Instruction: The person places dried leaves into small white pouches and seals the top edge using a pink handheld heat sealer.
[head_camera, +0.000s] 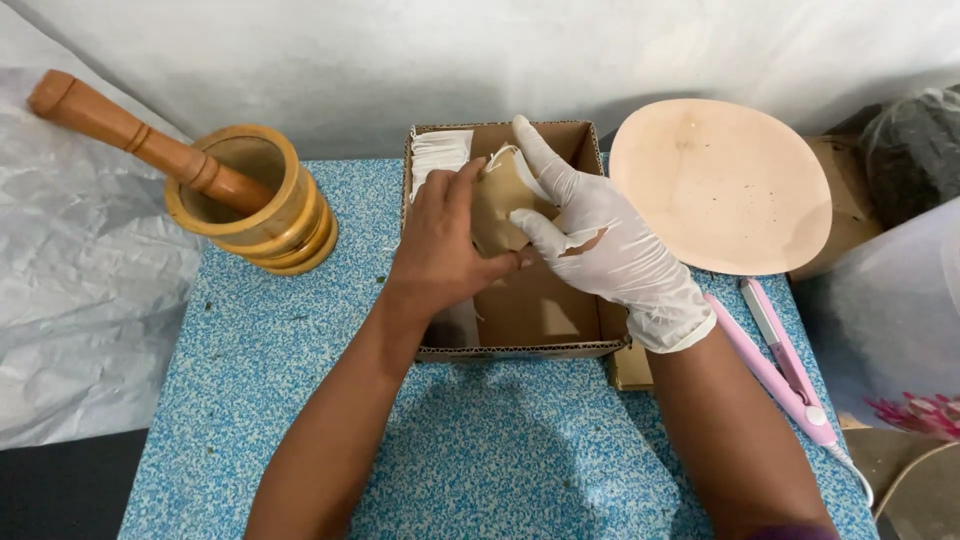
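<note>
Over the cardboard box (520, 345), I am pinching a small tan drawstring pouch (497, 200) between my bare left hand (440, 245) and torn-gloved right hand (600, 245), and its thin string (497, 155) could be snagging on the glove's rip.

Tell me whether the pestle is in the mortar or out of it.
In. The wooden pestle leans tilted inside the wooden mortar, its handle sticking out over the rim.
</note>
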